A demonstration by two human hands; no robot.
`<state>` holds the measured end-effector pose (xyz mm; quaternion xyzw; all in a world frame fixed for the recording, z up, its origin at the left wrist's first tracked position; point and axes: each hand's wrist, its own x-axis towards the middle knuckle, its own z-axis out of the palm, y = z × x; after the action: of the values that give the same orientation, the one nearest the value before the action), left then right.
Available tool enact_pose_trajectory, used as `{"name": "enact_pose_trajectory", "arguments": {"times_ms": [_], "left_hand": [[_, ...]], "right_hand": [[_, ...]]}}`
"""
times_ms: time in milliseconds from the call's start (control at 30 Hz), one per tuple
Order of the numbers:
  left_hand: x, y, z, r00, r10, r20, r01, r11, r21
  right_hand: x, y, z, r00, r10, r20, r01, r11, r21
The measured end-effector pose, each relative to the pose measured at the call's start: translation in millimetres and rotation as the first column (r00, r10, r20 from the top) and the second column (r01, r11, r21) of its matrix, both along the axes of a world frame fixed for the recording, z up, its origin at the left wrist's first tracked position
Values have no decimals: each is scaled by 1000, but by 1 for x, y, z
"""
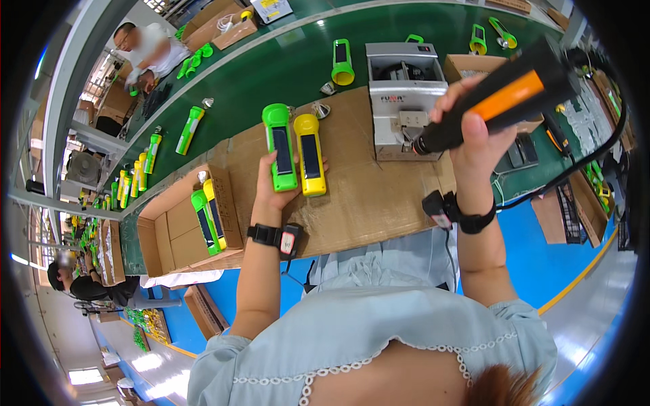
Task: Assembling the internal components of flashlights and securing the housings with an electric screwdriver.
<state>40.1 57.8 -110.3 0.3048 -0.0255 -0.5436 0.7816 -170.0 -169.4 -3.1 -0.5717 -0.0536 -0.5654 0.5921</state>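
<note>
My left hand (272, 197) is closed around a green flashlight body (279, 145) and a yellow flashlight body (311, 155). They stand side by side, dark panels facing up, over a cardboard sheet (352, 210). The left thumb lies along the green one, and fingertips show past the yellow one's right edge. In my right hand (479, 152) is a black and orange electric screwdriver (504, 101), its tip pointing down left in front of a silver screw feeder (406, 95). Loose shiny reflector heads (321, 109) lie just beyond the two bodies.
At left, an open cardboard box (177, 227) holds a green and a yellow flashlight. More flashlights (190, 130) lie on the green bench (250, 88). The screwdriver's black cable (575, 166) loops at right. Co-workers (145, 54) appear at far left.
</note>
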Motion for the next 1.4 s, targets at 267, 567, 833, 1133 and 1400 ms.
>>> {"name": "enact_pose_trajectory", "arguments": {"times_ms": [267, 567, 833, 1133, 1400], "left_hand": [[-18, 33, -18, 974, -87, -208, 20, 951, -308], [-8, 41, -2, 909, 202, 365, -327, 889, 321], [-17, 61, 14, 479, -77, 874, -553, 747, 369], [-65, 26, 41, -52, -67, 996, -676, 737, 14], [-100, -29, 10, 46, -339, 940, -296, 894, 337]], "right_hand": [[21, -18, -10, 993, -111, -45, 108, 991, -81], [29, -14, -8, 999, -29, 26, 31, 995, -96], [20, -18, -6, 995, -94, 43, 98, 988, -120], [21, -13, -4, 982, -91, -165, 69, 989, -131], [1, 23, -9, 989, 139, -53, -137, 990, 46]]}}
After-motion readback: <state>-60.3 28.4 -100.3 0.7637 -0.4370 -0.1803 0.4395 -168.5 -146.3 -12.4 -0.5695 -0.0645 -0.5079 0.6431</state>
